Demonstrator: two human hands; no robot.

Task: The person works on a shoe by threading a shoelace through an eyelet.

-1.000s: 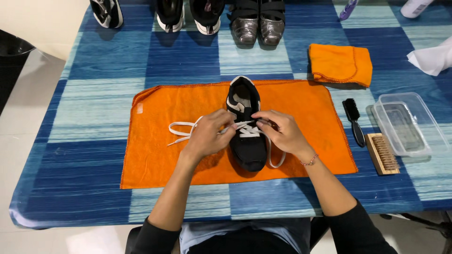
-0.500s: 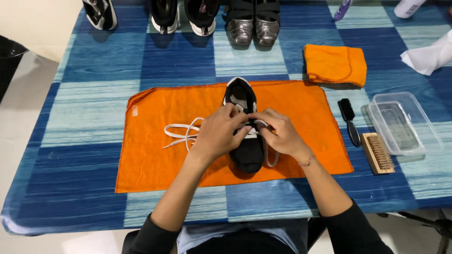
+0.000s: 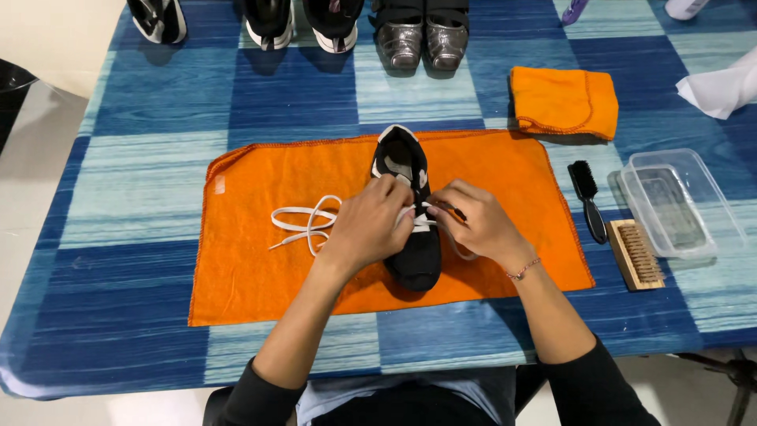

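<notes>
Left hand (image 3: 371,225) is closed, fingers pinched on the white lace (image 3: 303,225), whose loose loops trail off to its left over the orange cloth (image 3: 252,276) on the table (image 3: 142,118). Between my hands lies the black shoe (image 3: 414,252), long axis running straight away from me, toe nearest. Right hand (image 3: 477,225) pinches lace at the eyelets, equally near.

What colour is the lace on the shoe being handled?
White; the lace trails left of the black shoe in the head view.
</notes>
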